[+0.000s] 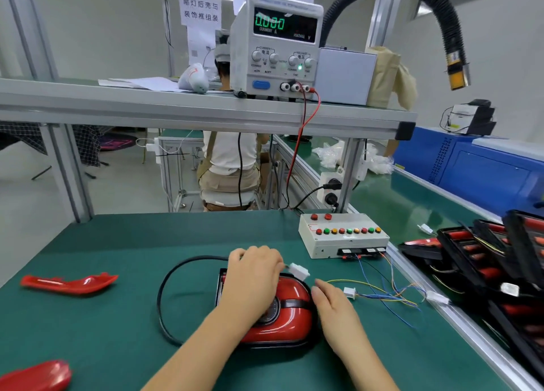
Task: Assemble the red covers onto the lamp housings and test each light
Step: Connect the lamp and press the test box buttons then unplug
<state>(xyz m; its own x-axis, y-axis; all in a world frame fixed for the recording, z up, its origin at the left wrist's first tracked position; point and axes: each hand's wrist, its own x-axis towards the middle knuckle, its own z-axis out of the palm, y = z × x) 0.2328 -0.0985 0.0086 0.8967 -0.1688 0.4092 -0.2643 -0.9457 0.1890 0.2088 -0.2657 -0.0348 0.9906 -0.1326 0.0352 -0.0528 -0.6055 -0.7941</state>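
A lamp (290, 317) with a glossy red cover on a black housing lies on the green mat in front of me. Its black cable (164, 279) loops round to the left and ends in a white connector (298, 270). My left hand (254, 276) lies over the top of the lamp and grips the cable just behind that connector. My right hand (334, 311) rests with straight fingers at the lamp's right edge, holding nothing. A second white connector (350, 292) on thin coloured wires lies just right of my right hand.
A white test box (343, 237) with coloured buttons sits at the back right, wires trailing from it. A power supply (275, 45) reading 0.000 stands on the shelf. Loose red covers lie at left (69, 283) and bottom left (36, 376). Black trays (482, 261) of lamps are stacked at right.
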